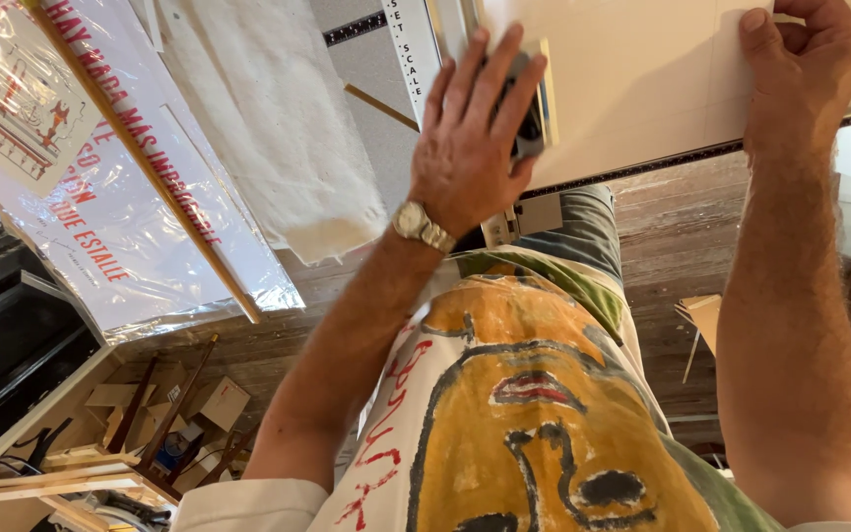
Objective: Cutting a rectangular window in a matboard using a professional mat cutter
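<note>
Head cam only here, and the picture comes out upside down, so the person's painted shirt (534, 414) fills the bottom. The landmark is the big cream board (642, 79) along the top edge. The left hand (470, 138), with a wristwatch (421, 227) on it, lies with fingers spread over a small dark cutter block (529, 108) at the board's left edge, pressing it down, right beside a white ruler rail (411, 49). The right hand (805, 74) is curled over the board's right part, thumb flat on top, fingers wrapped round the far edge, pinning it. It looks like a cut or trim along the rail is in hand; the next bit would want steady downward pressure and the board kept from sliding. Left of the board lie a wrapped poster (100, 167) and a white cloth (278, 128).
</note>
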